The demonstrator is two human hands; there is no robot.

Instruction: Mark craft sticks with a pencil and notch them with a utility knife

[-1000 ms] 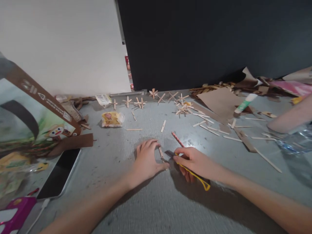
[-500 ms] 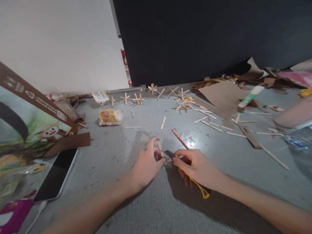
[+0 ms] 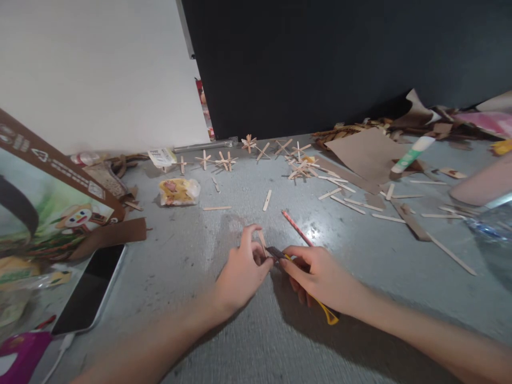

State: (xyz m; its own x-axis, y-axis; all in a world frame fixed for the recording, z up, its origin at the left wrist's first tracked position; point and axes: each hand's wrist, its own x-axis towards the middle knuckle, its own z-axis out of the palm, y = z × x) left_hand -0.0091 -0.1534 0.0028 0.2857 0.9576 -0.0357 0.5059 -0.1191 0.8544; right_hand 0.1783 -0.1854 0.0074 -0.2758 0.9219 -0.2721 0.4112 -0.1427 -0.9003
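Between the index finger and thumb of my left hand (image 3: 242, 274) a short wooden craft stick (image 3: 262, 241) stands tilted on the table. My right hand (image 3: 316, 272) is closed around a yellow utility knife (image 3: 328, 313). Its dark blade (image 3: 275, 252) points left and meets the stick's lower part, close to my left thumb. Just beyond my right hand lies a red patterned pencil (image 3: 296, 226). Farther off, a loose short stick (image 3: 268, 200) and another stick (image 3: 217, 208) lie flat.
Several crossed-stick pieces (image 3: 226, 161) stand along the back. Loose sticks, brown cardboard (image 3: 360, 154) and a glue stick (image 3: 413, 154) lie at right. On the left are a phone (image 3: 90, 290), a yellow snack packet (image 3: 179, 191) and a printed box (image 3: 60, 186). Another person's arm (image 3: 482, 184) reaches in at right.
The knife blade has moved slightly left and now meets the stick in my left hand. My left hand keeps its pinch. The view has shifted a little.
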